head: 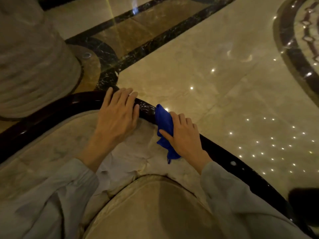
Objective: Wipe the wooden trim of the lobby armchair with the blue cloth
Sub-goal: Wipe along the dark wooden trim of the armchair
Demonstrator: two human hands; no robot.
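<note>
Two hands work at the top of a lobby armchair [57, 152], seen from above by the person leaning over its back. Largest first: a polished marble floor [215, 66] w/ dark inlaid bands fills the upper half, dotted w/ reflected ceiling lights; a pale fluted column base [31, 62] sits upper left. The armchair's beige upholstered back spreads across the lower half, w/ a cushion [155, 213] at bottom centre. Its wooden trim [51, 111], a dark glossy rail, curves along the top edge from far left, over the crest, then down to the lower right corner. Grey sleeves [51, 195] enter from the bottom on both sides. The left hand [117, 114] lies flat on the crest of the trim, fingers straight and spread, gripping nothing, prob. steadying. Just beside it, the right hand [184, 135] presses the blue cloth [164, 128] onto the trim, fingers curled over the bunched fabric and thumb pinning it; a loose tail hangs toward the upholstery. Progress, as a judgement: wiping is mid-way at best. The cloth is on the rail near the crest, approx. centre of the visible run. Pale specks show on the trim lower right, so that stretch likely still needs a pass; whether the left stretch is done can't be told from sheen alone.
</note>
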